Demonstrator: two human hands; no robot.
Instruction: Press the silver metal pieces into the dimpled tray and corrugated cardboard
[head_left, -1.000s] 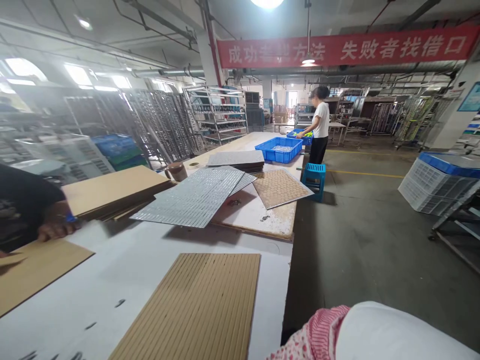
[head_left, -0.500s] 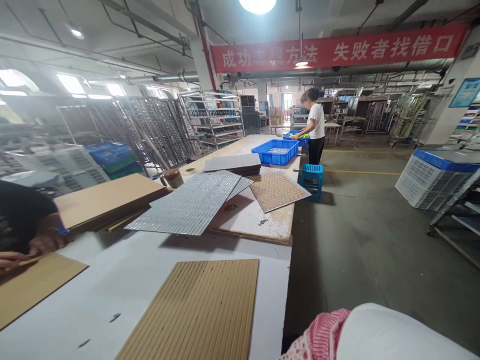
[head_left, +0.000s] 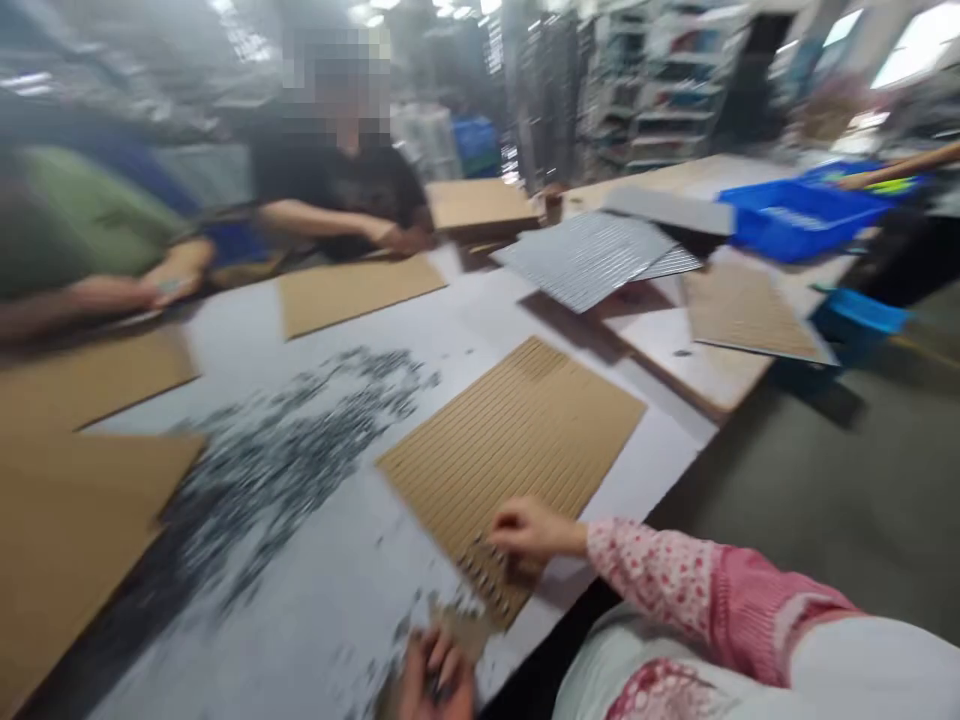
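Observation:
A brown ridged cardboard sheet [head_left: 517, 440] lies on the white table in front of me. My right hand [head_left: 529, 532], in a pink dotted sleeve, is over its near part with the fingers pinched together; anything between them is too small to make out. Small dark-and-shiny pieces [head_left: 487, 575] sit in rows at the sheet's near corner, beside those fingertips. At the bottom edge my left hand [head_left: 439, 675] is curled closed, palm partly visible, with something dark and blurred among its fingers. More loose small grey pieces [head_left: 300, 460] are spread in a heap left of the sheet.
Across the table, a person in black [head_left: 345, 190] and one in green [head_left: 97, 230] work at cardboard sheets [head_left: 360, 293]. Silvery striped panels [head_left: 589, 255], a tan panel [head_left: 750, 310] and a blue crate [head_left: 799, 220] stand farther right. A blue stool [head_left: 862, 315] is beyond the table edge.
My view has swung left and down, with motion blur. Both my hands, the heap of small pieces and the person in green have come into view; the ridged sheet now appears farther right.

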